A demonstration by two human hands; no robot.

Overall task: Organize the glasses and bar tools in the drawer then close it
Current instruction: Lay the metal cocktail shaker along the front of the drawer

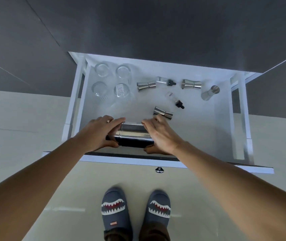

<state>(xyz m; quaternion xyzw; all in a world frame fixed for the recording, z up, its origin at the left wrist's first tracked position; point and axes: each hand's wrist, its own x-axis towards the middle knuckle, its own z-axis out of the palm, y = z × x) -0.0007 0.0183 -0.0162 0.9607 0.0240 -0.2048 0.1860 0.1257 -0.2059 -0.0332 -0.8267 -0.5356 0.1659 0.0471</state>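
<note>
Shaker (132, 135): steel cocktail tin, lying on its side at the near edge of the open drawer (199, 136), held between both hands.
Grip: left hand (96, 133) wraps one end, right hand (161, 134) wraps the other; fingers curled over the top, thumbs under, both pressed onto the metal. Whether it rests on the drawer floor or is lifted just clear, can't tell.
Long axis: runs hand to hand, roughly parallel w/ the drawer front; narrower end seems to sit in the left palm, wider body toward the right.
Why two hands: likely the smooth, round tin would roll; a hand at each end steadies it for placing.
Beyond the grip: jigger (163, 112) just past the right fingertips; further off, three more jiggers (146, 86) and two small dropper bottles (165, 81) scattered at odd angles.
Beyond the left hand: four glasses (102, 69) upright in a tidy square at the far corner, well apart from the tin.
Stage: glasses look sorted, tools still loose, drawer not yet shut.
Toward the person: knob (159, 169) on the drawer front.
</note>
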